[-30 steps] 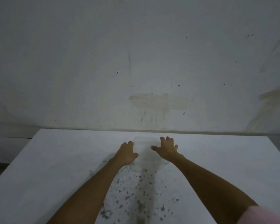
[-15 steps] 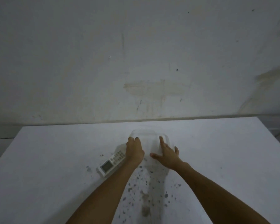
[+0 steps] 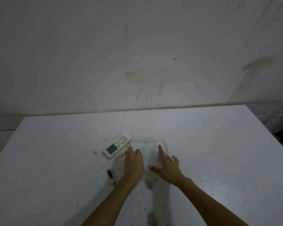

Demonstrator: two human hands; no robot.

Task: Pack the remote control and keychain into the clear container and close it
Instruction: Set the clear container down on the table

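Both hands, left hand (image 3: 134, 162) and right hand (image 3: 167, 167), now rest spread on the clear container (image 3: 148, 150) mid-worktop (image 3: 219, 152), the remote control (image 3: 117, 146) and keychain (image 3: 110, 176) newly visible, unpacked, grip on nothing.

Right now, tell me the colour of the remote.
White remote, with a grey screen, seen in the head view.

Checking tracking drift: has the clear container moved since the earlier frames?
Yes. The clear container has slid toward the person: its far edge lay well beyond the remote control's far end, now about level with it.
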